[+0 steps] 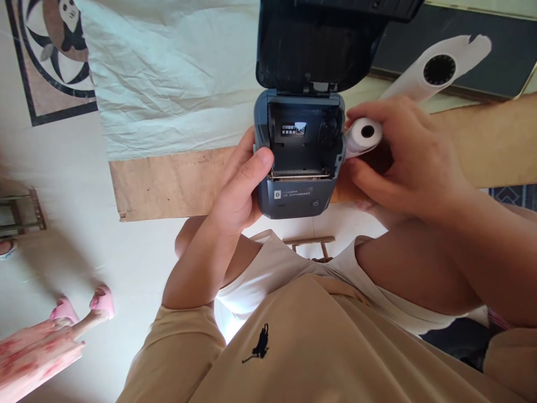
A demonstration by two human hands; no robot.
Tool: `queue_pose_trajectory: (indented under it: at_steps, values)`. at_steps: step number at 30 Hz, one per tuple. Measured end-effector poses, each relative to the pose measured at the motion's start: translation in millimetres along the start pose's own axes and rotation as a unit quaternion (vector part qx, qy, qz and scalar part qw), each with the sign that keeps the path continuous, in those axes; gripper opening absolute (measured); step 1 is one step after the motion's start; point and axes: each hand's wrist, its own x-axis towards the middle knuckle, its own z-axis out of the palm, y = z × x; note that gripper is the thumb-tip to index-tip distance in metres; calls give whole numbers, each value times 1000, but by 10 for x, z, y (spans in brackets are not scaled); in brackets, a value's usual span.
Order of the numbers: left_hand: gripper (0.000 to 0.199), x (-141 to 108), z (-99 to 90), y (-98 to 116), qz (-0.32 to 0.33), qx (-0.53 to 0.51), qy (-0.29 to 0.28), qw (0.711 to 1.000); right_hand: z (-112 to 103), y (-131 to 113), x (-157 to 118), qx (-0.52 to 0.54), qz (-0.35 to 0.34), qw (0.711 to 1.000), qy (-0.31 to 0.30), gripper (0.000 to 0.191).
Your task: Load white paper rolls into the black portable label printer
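Observation:
A dark blue portable printer (297, 196) has its black lid (319, 50) swung up, and its inner compartment shows a small label and no roll. My left hand (243, 190) grips the printer's left side, thumb on the front rim. Pinched between thumb and fingers of my right hand (411, 157) is a small white paper roll (364, 134), its dark core facing up, right beside the printer's right wall. Behind that hand a larger white roll (423, 84) with a dark core and a torn loose end lies on the table.
The wooden table edge (168, 184) runs under a pale cloth (176, 73). A black flat panel (503, 50) lies at the back right. At the lower left, a person in pink slippers (102, 302) stands on the floor. A small stool (20, 210) is at the left.

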Motion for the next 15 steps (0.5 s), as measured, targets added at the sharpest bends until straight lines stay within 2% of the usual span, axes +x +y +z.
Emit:
queue_pose_trajectory:
  at_steps: [4,7,10,13,15]
  values:
    - [29,14,-21,-70,8,-24,-7,1000,-1,13,9,-11,-24,999,23,46]
    - [27,26,-42,-142,34,-56,-18,998,-3,17,16,-12,-39,999,13,52]
    - [26,37,-84,-178,42,-52,-40,997,-21,21,21,-21,-42,999,10,49]
    - [29,70,-159,-221,48,-48,-68,995,-93,14,25,-5,-29,999,35,50]
    - [32,107,-218,-279,53,-48,-64,995,-167,-18,36,55,14,996,63,58]
